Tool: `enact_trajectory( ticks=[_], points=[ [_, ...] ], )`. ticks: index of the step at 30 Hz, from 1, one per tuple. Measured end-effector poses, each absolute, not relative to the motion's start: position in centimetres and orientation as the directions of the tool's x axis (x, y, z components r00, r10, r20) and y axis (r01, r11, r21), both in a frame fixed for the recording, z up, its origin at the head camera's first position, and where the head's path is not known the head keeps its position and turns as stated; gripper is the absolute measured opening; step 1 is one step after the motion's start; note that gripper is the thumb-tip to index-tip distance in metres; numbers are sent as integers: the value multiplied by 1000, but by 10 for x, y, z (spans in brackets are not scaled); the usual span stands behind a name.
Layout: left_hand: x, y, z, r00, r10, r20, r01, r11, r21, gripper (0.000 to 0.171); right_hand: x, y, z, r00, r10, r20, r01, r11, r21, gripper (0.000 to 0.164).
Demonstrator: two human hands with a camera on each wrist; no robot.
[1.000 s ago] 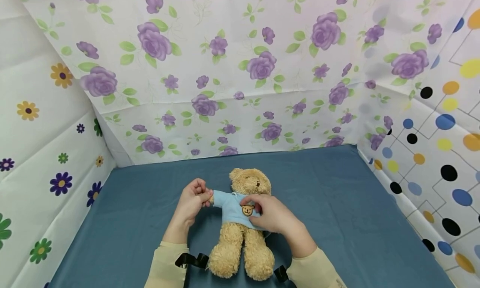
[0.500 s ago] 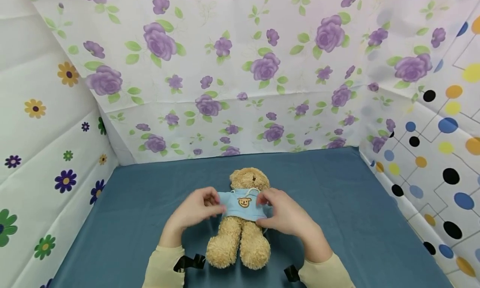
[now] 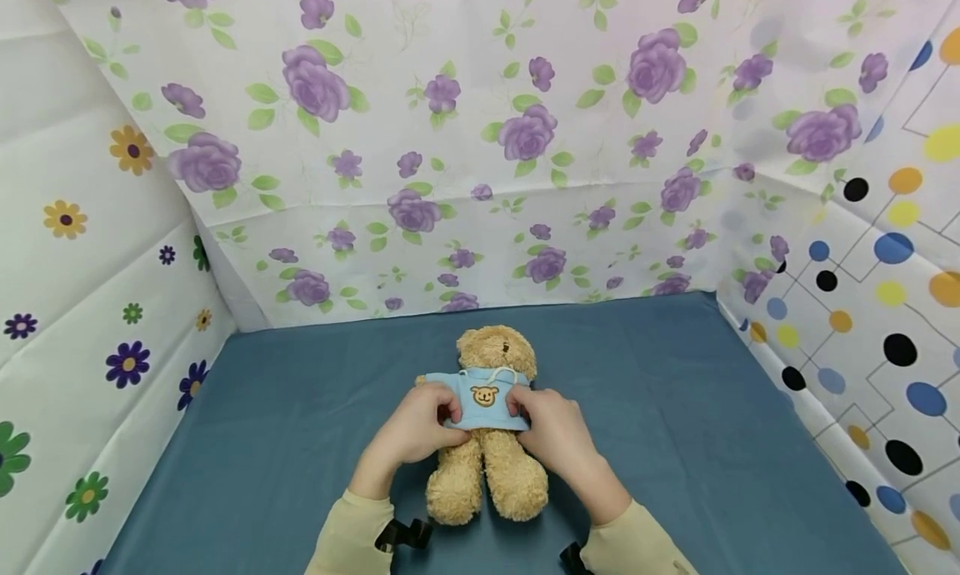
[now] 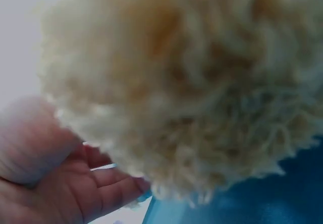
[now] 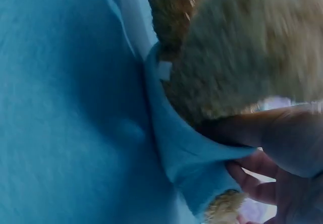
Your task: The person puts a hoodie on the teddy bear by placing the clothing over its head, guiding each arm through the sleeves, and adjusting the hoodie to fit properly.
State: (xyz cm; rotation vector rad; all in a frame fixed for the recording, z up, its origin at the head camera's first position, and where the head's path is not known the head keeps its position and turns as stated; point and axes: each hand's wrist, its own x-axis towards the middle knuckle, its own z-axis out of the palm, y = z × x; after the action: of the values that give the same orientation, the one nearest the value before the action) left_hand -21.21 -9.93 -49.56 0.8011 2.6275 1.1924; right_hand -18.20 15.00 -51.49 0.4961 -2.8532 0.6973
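Note:
A tan teddy bear [image 3: 491, 350] lies on its back in the head view, its head away from me. It wears a light blue sweatshirt [image 3: 495, 410] with a bear-face patch [image 3: 484, 396] and a white drawstring. My left hand [image 3: 414, 425] grips the sweatshirt at its lower left side, thumb at the hem. Opposite it, my right hand [image 3: 557, 432] pinches the hem; the right wrist view shows the thumb under the edge of the cloth [image 5: 189, 148]. Blurred fur [image 4: 192, 82] fills most of the left wrist view and hides the left fingertips' hold.
Dark blue cloth [image 3: 285, 442] covers the table under the bear. A purple-flowered sheet [image 3: 450, 142] hangs behind it, with a daisy-print sheet [image 3: 90, 283] on the left and a dotted sheet [image 3: 900, 308] on the right. Black straps [image 3: 405, 533] hang near the sleeves.
My left hand has let go of the bear's paw and come in to the sweatshirt's side. My right hand has gone from the chest to the hem. The bear has shifted slightly away from me.

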Motion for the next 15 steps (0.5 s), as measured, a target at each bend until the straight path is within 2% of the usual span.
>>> enact_trajectory(
  ticks=[6,10,13,15],
  points=[
    [-213,-95,-497,-862,486,144,446,590,674,42,-184,144,-528,-923,-253,289,-354,854,-382,58],
    [-213,-94,-498,-880,462,108,404,610,681,36,-183,140,-531,-926,-232,296,-337,863,-377,60],
    [-214,-96,-499,-887,458,60,353,587,728,30,-182,142,-527,-936,-255,243,-337,847,-411,56],
    [-215,-100,-500,-879,475,37,335,561,757,29,-181,144,-521,-935,-306,179,-355,815,-458,47]
  ],
)
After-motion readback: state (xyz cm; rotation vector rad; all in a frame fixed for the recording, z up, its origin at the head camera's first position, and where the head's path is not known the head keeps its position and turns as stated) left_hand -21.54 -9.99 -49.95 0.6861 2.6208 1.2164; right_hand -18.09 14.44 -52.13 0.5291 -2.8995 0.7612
